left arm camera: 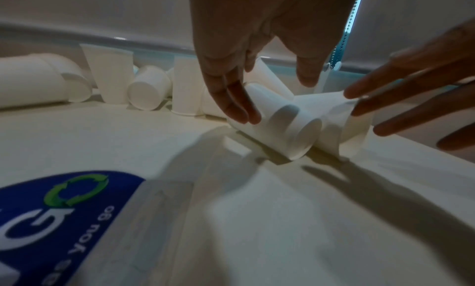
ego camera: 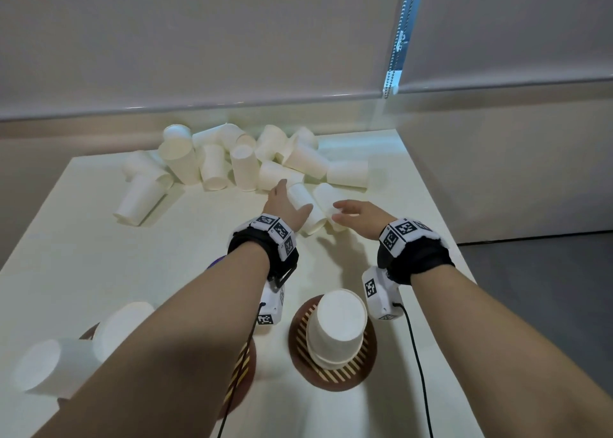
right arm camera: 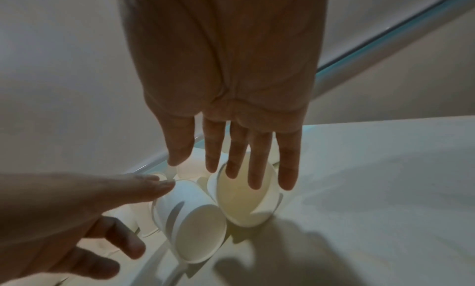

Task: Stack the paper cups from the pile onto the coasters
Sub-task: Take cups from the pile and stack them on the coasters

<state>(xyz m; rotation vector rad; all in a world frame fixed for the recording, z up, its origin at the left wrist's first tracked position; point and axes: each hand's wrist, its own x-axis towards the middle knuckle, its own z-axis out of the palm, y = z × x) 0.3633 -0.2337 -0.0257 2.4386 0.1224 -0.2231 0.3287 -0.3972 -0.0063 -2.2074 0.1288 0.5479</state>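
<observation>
Coasters (ego camera: pixel 332 368): 2 visible; 2 hands reaching 2 lying cups (ego camera: pixel 306 210)

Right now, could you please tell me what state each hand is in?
Left hand: open, fingers straddling a lying paper cup, not yet gripping.
Right hand: open, fingers straight, over the neighbouring cup.

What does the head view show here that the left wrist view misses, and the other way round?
Only the head view shows the striped coaster with upside-down cups stacked on it, and more cups at the near left.

Only the left wrist view shows a blue printed label lying on the table close to the camera.

Both show the pile at the back, the left hand straddling one lying cup and the right hand reaching for the cup beside it.
</observation>
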